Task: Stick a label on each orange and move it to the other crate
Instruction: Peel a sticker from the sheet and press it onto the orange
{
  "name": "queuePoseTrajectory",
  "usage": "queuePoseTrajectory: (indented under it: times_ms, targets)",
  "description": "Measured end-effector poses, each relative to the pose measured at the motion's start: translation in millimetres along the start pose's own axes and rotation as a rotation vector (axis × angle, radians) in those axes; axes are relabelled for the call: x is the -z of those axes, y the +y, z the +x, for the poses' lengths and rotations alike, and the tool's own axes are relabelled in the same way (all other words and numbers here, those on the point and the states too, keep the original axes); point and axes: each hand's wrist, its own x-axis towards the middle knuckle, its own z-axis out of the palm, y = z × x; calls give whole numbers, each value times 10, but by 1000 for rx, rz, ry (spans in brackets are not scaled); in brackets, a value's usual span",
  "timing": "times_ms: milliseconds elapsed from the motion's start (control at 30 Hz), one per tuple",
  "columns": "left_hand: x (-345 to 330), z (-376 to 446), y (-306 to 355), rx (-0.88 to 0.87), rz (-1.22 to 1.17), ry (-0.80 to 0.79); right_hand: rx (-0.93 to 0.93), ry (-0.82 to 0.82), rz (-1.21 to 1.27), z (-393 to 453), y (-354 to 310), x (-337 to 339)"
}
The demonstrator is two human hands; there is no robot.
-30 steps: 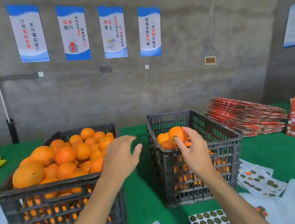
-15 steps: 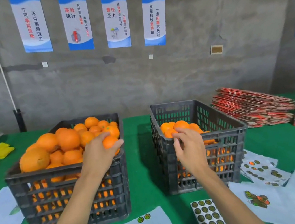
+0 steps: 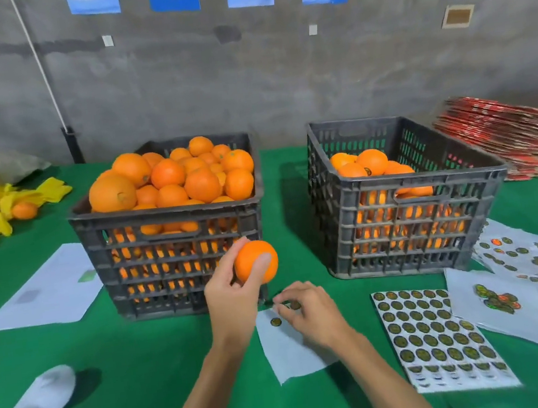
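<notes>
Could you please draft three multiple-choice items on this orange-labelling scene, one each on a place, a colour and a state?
1. Where is the held orange?
A. in front of the fuller crate
B. inside the right crate
C. on the sticker sheet

2. What colour is the table cover?
A. red
B. green
C. grey

3. What is the right hand doing?
A. resting flat
B. gripping a crate
C. pinching at a label on a backing sheet

Answers: 1 A, the left hand holds it before that crate's front wall; 2 B, green cloth everywhere; 3 C, fingertips meet at the small round label.
</notes>
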Motion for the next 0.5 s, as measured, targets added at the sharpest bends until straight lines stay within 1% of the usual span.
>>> queuePoseTrajectory:
  times_ms: [100,167,233,267,367,433,500]
  targets:
    - [92,-67,-288,219,12,-5,-9,-119,-88,-86,45,-173]
    - [124,-117,-451,418,-70,4,-18,-179,-195,-124,88,-267]
    - [137,-209,-586,583,-158,19,-33,-174,-211,-156,130,-339]
    - [142,-252,-644,639,-201,33,-42,-156,-192,-162,138,-357]
    - [155,-308,-729,708,-322,88,-63,-105,-152,-142,121,-366]
    - [164,-324,-748,720,-319,112,-69,-98,-152,-128,113,-364]
    - [164,-350,-774,692,-268,110,-78,-99,-157,-104,103,-346]
